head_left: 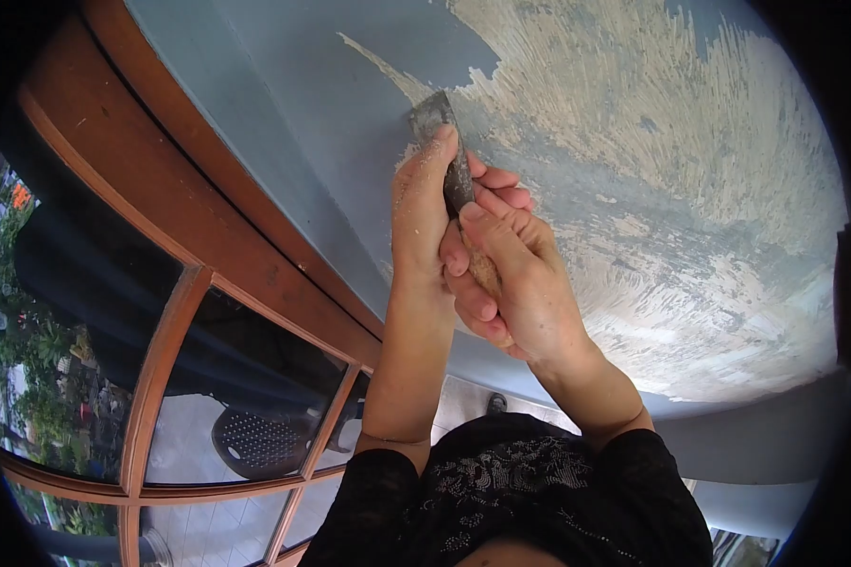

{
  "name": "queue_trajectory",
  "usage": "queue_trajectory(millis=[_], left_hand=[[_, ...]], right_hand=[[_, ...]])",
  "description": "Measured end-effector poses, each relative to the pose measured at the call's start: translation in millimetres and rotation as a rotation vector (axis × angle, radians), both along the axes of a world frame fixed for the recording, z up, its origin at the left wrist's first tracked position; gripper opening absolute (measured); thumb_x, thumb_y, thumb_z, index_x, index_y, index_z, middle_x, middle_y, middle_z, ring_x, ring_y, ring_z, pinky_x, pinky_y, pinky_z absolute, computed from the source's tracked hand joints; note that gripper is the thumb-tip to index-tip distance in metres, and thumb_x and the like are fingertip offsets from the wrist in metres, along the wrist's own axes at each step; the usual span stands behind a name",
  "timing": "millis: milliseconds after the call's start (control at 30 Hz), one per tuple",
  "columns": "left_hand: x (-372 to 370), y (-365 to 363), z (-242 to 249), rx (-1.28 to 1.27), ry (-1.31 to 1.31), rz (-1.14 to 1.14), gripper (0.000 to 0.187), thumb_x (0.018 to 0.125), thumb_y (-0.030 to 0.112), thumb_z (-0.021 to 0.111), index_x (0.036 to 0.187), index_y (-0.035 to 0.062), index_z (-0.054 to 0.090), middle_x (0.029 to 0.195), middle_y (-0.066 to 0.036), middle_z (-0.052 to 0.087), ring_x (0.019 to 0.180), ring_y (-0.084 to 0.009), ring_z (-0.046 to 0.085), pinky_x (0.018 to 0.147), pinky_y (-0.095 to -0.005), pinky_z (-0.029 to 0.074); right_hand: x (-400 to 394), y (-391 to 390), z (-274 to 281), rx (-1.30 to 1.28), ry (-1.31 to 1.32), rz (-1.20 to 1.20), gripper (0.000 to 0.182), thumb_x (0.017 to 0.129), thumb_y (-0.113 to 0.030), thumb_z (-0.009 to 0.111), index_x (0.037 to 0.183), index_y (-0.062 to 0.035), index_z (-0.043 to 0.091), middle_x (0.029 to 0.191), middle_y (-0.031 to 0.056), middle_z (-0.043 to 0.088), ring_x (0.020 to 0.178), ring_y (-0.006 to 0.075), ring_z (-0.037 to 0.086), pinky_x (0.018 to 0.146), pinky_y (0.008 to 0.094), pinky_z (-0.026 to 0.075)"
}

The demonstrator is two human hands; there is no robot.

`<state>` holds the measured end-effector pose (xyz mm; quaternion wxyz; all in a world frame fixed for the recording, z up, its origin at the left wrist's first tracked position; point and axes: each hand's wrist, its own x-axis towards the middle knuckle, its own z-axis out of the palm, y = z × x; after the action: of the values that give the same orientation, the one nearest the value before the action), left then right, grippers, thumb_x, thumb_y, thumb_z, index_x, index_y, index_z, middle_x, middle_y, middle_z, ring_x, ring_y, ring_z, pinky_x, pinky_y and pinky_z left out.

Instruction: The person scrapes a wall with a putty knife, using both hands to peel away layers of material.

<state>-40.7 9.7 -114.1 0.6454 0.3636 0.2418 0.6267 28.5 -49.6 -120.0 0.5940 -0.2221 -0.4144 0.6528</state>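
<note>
A scraper (457,175) with a worn, stained metal blade and a wooden handle is gripped by both of my hands. Its blade edge meets the blue-grey painted wall (331,104), beside a bare, scratched patch (624,113) of pale plaster. My left hand (421,194) is closed around the blade's lower part, thumb pressed along its face and fingers passing behind it. Lower down, my right hand (529,274) wraps the handle, its thumb pointing up along the tool. Crumbs of dust cling to my left thumb and wrist.
A brown wooden door frame (180,180) with glass panes runs down the left side, close to my left arm. In the glass, a dark perforated chair back (260,439) and greenery show. Tiled floor (459,402) lies below, and the scraped area extends far right.
</note>
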Motion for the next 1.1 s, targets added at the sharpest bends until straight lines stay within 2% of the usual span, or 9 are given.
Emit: queue_trajectory(millis=[200, 300, 467, 567, 767, 867, 1100], left_hand=[[2.1, -4.9, 4.4, -0.039, -0.003, 0.020, 0.036, 0.083, 0.036, 0.053, 0.075, 0.0006, 0.047, 0.069, -0.017, 0.055, 0.055, -0.0235, 0.058, 0.052, -0.0334, 0.052], [0.6, -0.4, 12.9, -0.012, -0.076, 0.046, 0.036, 0.083, 0.037, 0.051, 0.076, 0.0013, 0.045, 0.071, -0.016, 0.054, 0.058, -0.0232, 0.057, 0.054, -0.0335, 0.052], [-8.3, 1.0, 17.1, -0.043, -0.053, 0.055, 0.037, 0.083, 0.037, 0.051, 0.076, 0.0015, 0.045, 0.071, -0.016, 0.054, 0.058, -0.0234, 0.057, 0.053, -0.0337, 0.051], [-7.9, 3.5, -1.4, -0.029, 0.013, -0.025, 0.037, 0.082, 0.037, 0.053, 0.075, 0.0010, 0.047, 0.068, -0.017, 0.056, 0.055, -0.0240, 0.058, 0.051, -0.0334, 0.051], [1.1, -3.6, 2.6, -0.028, 0.013, -0.051, 0.036, 0.081, 0.035, 0.054, 0.073, 0.0005, 0.049, 0.065, -0.017, 0.057, 0.053, -0.0242, 0.059, 0.050, -0.0335, 0.052], [1.2, -1.9, 2.4, -0.023, -0.023, -0.034, 0.036, 0.081, 0.035, 0.054, 0.073, 0.0007, 0.048, 0.065, -0.017, 0.057, 0.053, -0.0237, 0.059, 0.050, -0.0338, 0.052], [6.3, -3.9, 2.8, -0.003, -0.020, -0.002, 0.037, 0.082, 0.036, 0.053, 0.072, 0.0008, 0.048, 0.067, -0.017, 0.056, 0.054, -0.0234, 0.058, 0.051, -0.0331, 0.052]], right_hand=[[3.4, 0.3, 1.3, -0.018, -0.006, 0.019, 0.033, 0.092, -0.022, 0.034, 0.068, -0.0030, 0.046, 0.042, 0.0001, 0.034, 0.028, 0.0059, 0.025, 0.026, 0.0192, 0.018], [-1.9, 9.0, 10.8, -0.007, -0.099, -0.066, 0.033, 0.092, -0.022, 0.035, 0.067, -0.0029, 0.045, 0.042, 0.0000, 0.034, 0.029, 0.0055, 0.026, 0.026, 0.0193, 0.018], [-8.6, 15.3, 13.2, -0.001, -0.018, 0.028, 0.033, 0.092, -0.022, 0.035, 0.067, -0.0032, 0.045, 0.042, 0.0003, 0.035, 0.029, 0.0058, 0.027, 0.026, 0.0191, 0.018], [-3.1, 3.6, -1.5, -0.020, 0.050, 0.058, 0.031, 0.092, -0.021, 0.037, 0.068, -0.0027, 0.046, 0.045, 0.0012, 0.038, 0.028, 0.0057, 0.027, 0.025, 0.0182, 0.019], [-0.9, -2.0, -2.5, -0.023, 0.088, -0.043, 0.030, 0.092, -0.019, 0.036, 0.071, -0.0016, 0.048, 0.048, 0.0016, 0.040, 0.029, 0.0052, 0.027, 0.024, 0.0179, 0.021], [1.4, 0.8, -2.4, 0.028, -0.015, -0.027, 0.030, 0.092, -0.019, 0.036, 0.072, -0.0015, 0.048, 0.048, 0.0016, 0.039, 0.029, 0.0053, 0.028, 0.024, 0.0178, 0.021], [7.9, -0.4, 0.6, 0.021, -0.055, -0.010, 0.031, 0.093, -0.020, 0.035, 0.071, -0.0016, 0.047, 0.045, 0.0009, 0.037, 0.028, 0.0054, 0.026, 0.025, 0.0181, 0.020]])
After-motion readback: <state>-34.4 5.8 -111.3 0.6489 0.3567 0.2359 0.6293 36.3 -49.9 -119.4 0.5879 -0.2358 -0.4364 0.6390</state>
